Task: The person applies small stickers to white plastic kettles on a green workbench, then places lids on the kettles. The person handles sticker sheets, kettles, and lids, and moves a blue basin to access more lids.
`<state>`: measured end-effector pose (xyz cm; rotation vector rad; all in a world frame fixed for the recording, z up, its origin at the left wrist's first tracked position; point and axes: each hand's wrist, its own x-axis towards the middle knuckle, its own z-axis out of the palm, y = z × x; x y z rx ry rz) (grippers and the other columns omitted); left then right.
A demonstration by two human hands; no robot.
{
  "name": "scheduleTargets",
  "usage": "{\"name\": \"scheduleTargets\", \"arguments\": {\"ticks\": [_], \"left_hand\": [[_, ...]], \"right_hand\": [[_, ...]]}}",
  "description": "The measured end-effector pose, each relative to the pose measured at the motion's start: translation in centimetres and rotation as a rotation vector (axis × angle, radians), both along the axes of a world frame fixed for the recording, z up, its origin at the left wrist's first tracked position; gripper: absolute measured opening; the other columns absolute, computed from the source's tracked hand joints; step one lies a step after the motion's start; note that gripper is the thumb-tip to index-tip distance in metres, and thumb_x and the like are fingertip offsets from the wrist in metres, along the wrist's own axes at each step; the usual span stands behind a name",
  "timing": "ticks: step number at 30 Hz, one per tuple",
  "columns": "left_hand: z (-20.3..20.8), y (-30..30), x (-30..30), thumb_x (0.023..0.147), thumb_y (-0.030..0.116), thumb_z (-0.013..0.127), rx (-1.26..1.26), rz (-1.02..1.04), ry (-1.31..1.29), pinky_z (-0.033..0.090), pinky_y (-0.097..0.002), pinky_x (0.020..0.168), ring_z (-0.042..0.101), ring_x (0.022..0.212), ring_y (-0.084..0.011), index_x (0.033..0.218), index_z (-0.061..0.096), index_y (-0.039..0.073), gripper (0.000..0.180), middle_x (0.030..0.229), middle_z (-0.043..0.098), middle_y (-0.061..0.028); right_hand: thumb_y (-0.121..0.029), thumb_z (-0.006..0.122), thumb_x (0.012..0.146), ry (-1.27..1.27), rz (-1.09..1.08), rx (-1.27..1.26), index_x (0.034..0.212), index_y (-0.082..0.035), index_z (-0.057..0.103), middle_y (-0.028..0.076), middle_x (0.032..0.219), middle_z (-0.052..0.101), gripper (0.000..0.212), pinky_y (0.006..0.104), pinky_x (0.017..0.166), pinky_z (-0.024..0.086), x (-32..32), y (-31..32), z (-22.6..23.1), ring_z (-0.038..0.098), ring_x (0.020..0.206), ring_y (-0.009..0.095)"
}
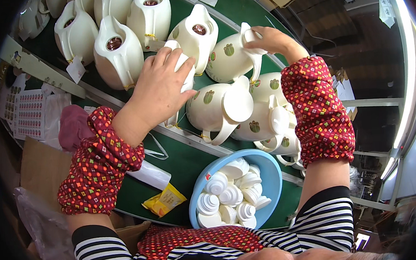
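Toward the middle of the bench, my left hand [162, 87] is closed over the white lid [186, 72] of a jug mostly hidden beneath it. My right hand [275, 40] grips the lid of a white jug with a green-and-red plant print [230, 55]; that jug leans to one side. Between the hands, a lidless white jug [194, 36] shows its dark reddish opening. Just below them is a printed jug [211, 105] with its round white lid [238, 106] on. More lidded jugs [261, 121] crowd under my right forearm.
Several lidless white jugs [119, 58] stand at the far left. A light-blue basin [276, 173] near me holds several white screw-in lids [230, 195]. Left of it lie a yellow packet [164, 201] and a white roll [150, 175]. A metal rail [204, 145] crosses the green surface.
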<state>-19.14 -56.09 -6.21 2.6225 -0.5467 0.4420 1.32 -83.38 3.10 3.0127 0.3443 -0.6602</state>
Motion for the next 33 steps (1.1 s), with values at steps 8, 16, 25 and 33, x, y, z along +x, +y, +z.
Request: {"name": "scheduleTargets", "arguments": {"ticks": [8, 16, 25, 33], "left_hand": [[-2.0, 0.1, 0.1, 0.089, 0.022, 0.079, -0.168, 0.032, -0.025, 0.042, -0.0479, 0.116, 0.047, 0.138, -0.0394, 0.142, 0.060, 0.006, 0.059, 0.145, 0.052, -0.0189], [-2.0, -0.1, 0.1, 0.088, 0.021, 0.080, -0.189, 0.056, -0.037, 0.043, -0.0471, 0.115, 0.048, 0.136, -0.0385, 0.141, 0.062, 0.006, 0.058, 0.143, 0.053, -0.0189], [-2.1, -0.1, 0.2, 0.087, 0.019, 0.080, -0.235, 0.054, -0.042, 0.043, -0.0468, 0.114, 0.049, 0.135, -0.0381, 0.139, 0.062, 0.006, 0.057, 0.142, 0.054, -0.0181], [-2.4, -0.3, 0.2, 0.087, 0.018, 0.080, -0.251, 0.069, -0.049, 0.044, -0.0465, 0.114, 0.050, 0.135, -0.0378, 0.139, 0.063, 0.006, 0.056, 0.142, 0.055, -0.0180]], "right_hand": [[-0.003, 0.089, 0.072, -0.129, 0.555, 0.078, 0.141, -0.017, 0.059, 0.015, 0.145, 0.053, 0.077, 0.0405, 0.111, 0.053, -1.1, -2.3, -0.7, 0.062, 0.129, 0.036], [-0.090, 0.055, 0.083, -0.412, 0.234, -0.111, 0.153, -0.011, 0.053, 0.030, 0.126, 0.067, 0.106, 0.0498, 0.099, 0.055, -0.1, -2.7, -1.0, 0.068, 0.118, 0.041], [-0.030, 0.082, 0.086, -0.154, 0.137, 0.025, 0.143, -0.012, 0.062, 0.021, 0.128, 0.070, 0.064, 0.0436, 0.104, 0.055, -1.4, -0.5, -0.5, 0.069, 0.117, 0.038], [-0.025, 0.088, 0.084, -0.149, 0.330, -0.012, 0.142, -0.016, 0.058, 0.017, 0.141, 0.060, 0.066, 0.0418, 0.110, 0.053, -1.9, -1.1, -0.4, 0.065, 0.124, 0.036]]}}
